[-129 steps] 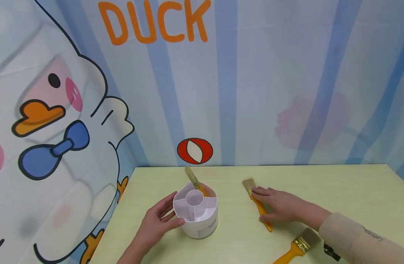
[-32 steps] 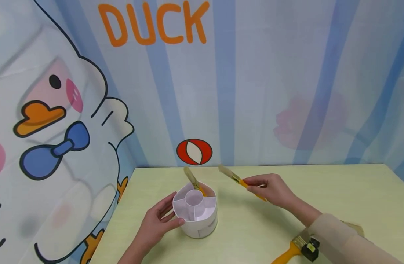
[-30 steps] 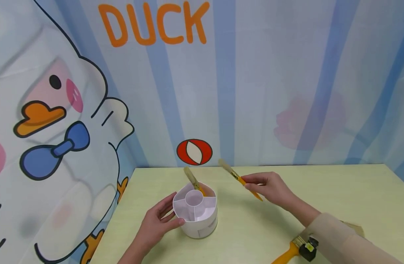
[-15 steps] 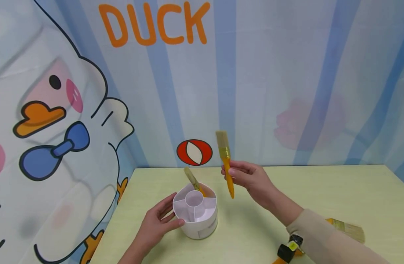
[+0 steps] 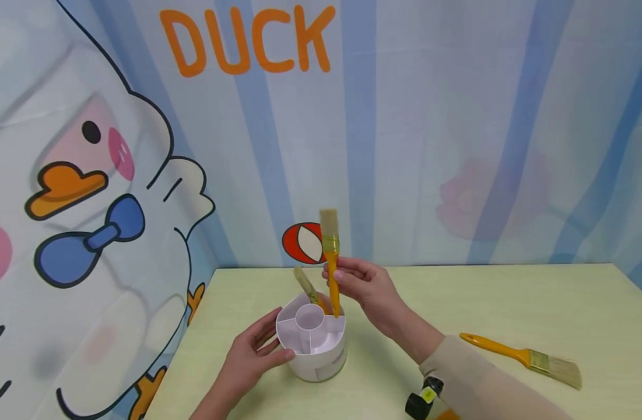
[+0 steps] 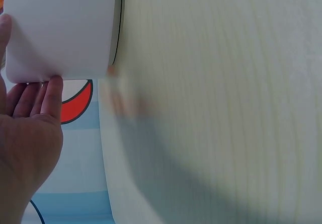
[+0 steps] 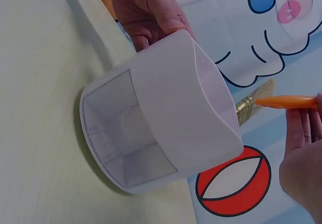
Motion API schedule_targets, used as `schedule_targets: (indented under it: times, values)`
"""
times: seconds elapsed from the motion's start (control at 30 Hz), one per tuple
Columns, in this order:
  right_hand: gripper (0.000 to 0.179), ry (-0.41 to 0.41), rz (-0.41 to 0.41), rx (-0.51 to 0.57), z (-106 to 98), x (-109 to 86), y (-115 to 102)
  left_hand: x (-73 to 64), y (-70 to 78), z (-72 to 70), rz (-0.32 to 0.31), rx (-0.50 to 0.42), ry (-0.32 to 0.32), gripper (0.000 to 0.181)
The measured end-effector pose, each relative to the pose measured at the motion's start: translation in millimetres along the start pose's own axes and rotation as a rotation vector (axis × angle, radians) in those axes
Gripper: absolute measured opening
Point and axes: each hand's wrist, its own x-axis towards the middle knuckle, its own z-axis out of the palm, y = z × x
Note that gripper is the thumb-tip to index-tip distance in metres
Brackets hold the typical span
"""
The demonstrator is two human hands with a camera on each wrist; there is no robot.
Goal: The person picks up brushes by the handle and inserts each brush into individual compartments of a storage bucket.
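A white round desk organizer (image 5: 321,366) with divided compartments and a small round cup in its middle stands on the table. My left hand (image 5: 253,354) grips its left side, thumb at the near rim. A paintbrush (image 5: 302,281) leans in the back compartment, bristles up. My right hand (image 5: 375,294) pinches a second paintbrush (image 5: 329,233) by its orange handle, bristles up. In the head view, that handle's lower end overlaps the organizer's back right rim; the right wrist view shows the handle (image 7: 287,102) beyond the opening, clear of the rim.
Another paintbrush (image 5: 525,357) lies on the pale wooden table (image 5: 509,297) at the right. An orange piece of a further brush (image 5: 448,415) shows at the bottom edge, mostly hidden by the right sleeve (image 5: 483,379). A printed duck curtain (image 5: 404,146) hangs behind the table.
My right hand has taken a paintbrush up from the table, turned it upright and carried it left to the organizer. The left hand has kept its hold.
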Motion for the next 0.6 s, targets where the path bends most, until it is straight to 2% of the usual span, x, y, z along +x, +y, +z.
schedule_targets:
  times: [0.3,0.6]
  values:
    - [0.038,0.033,-0.012,0.000,14.3,8.3,11.7,0.8,0.7,-0.3,-0.017,-0.003,-0.001,0.081]
    - [0.035,0.066,0.013,-0.005,18.8,8.2,21.7,0.4,0.7,-0.4,-0.023,-0.015,-0.008,0.081]
